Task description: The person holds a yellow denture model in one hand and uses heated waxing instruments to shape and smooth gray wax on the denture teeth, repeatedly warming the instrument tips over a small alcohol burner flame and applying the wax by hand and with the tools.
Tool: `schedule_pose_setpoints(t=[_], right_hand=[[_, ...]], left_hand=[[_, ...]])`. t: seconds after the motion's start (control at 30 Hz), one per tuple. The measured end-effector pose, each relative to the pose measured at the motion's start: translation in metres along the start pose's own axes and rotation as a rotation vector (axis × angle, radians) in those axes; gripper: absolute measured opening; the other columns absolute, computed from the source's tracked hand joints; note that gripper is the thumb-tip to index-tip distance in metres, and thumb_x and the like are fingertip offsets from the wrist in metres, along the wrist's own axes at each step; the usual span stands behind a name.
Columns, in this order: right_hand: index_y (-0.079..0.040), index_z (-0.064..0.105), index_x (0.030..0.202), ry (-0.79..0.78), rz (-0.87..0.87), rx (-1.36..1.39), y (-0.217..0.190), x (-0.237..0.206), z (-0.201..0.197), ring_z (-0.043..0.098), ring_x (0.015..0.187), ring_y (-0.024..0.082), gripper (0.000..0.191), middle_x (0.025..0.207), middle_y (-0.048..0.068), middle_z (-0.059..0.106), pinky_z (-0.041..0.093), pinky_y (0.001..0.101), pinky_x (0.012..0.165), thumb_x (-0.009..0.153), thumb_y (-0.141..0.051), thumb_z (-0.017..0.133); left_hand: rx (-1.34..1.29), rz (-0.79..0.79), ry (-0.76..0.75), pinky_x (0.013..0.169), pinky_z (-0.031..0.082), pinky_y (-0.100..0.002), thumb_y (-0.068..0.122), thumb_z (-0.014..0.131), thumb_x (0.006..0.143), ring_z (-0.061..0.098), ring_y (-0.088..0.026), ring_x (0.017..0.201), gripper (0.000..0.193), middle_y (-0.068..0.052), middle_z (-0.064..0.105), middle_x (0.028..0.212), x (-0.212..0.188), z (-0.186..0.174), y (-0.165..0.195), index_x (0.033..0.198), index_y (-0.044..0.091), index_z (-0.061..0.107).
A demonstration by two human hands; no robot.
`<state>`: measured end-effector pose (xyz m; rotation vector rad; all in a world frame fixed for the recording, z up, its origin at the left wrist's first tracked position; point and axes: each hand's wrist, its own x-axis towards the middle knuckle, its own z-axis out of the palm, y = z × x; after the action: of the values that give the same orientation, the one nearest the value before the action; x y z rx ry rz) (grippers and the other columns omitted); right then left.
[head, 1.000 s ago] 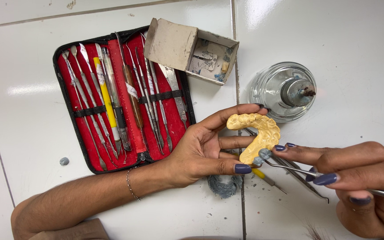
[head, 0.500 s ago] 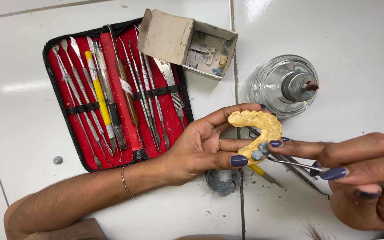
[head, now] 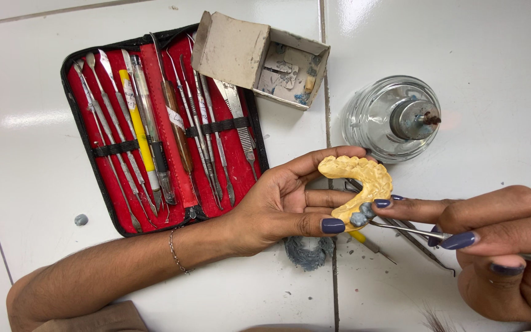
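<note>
My left hand (head: 284, 200) holds a yellow horseshoe-shaped dental cast (head: 354, 184) between thumb and fingertips, above the white tiled surface. A small grey lump sits on the cast's lower end. My right hand (head: 505, 246) grips a thin metal instrument (head: 410, 230) like a pen. Its tip touches the grey lump on the cast, and my right index finger rests beside it.
An open red-lined tool case (head: 155, 129) with several metal instruments lies at the left. An open cardboard box (head: 259, 58) stands behind it. A glass spirit lamp (head: 394, 120) is at the right. A grey blob (head: 308, 252) and loose tools (head: 413, 246) lie under the hands.
Both hands and the cast have shifted slightly down and left in view. The instrument tip stays on the cast's lower end, and both grips are unchanged.
</note>
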<state>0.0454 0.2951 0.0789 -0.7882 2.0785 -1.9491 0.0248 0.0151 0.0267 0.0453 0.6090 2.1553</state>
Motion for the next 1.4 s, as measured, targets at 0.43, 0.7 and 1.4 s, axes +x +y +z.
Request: schedule_pose_setpoints(t=[0.43,0.7,1.4], right_hand=[[-0.017,0.050,0.129,-0.030,-0.010,0.004,0.001,-0.001,-0.002,0.070,0.057,0.009,0.025,0.053,-0.005,0.041,0.058,0.0649,0.101,0.104,-0.015,0.051],[-0.012,0.051,0.123,0.027,-0.023,-0.068,0.000,-0.008,0.002,0.068,0.062,0.012,0.018,0.068,0.004,0.052,0.059,0.0667,0.101,0.105,-0.012,0.049],[-0.012,0.051,0.120,0.104,0.028,-0.123,0.009,-0.035,-0.003,0.072,0.074,0.015,0.021,0.088,0.001,0.061,0.063,0.0650,0.102,0.106,-0.026,0.045]], left_hand=[[0.002,0.009,-0.004,0.120,0.052,-0.044,0.002,0.076,0.092,0.055,-0.034,0.141,0.090,-0.022,0.041,0.164,0.000,-0.001,-0.001,0.166,0.000,0.024],[0.027,0.006,-0.002,0.121,0.051,-0.044,0.000,0.075,0.092,0.054,-0.033,0.142,0.088,-0.022,0.040,0.165,-0.001,0.001,0.000,0.165,0.000,0.026],[-0.008,-0.007,-0.009,0.120,0.052,-0.044,0.004,0.078,0.092,0.055,-0.032,0.141,0.092,-0.024,0.041,0.164,-0.002,-0.008,-0.006,0.166,0.001,0.025]])
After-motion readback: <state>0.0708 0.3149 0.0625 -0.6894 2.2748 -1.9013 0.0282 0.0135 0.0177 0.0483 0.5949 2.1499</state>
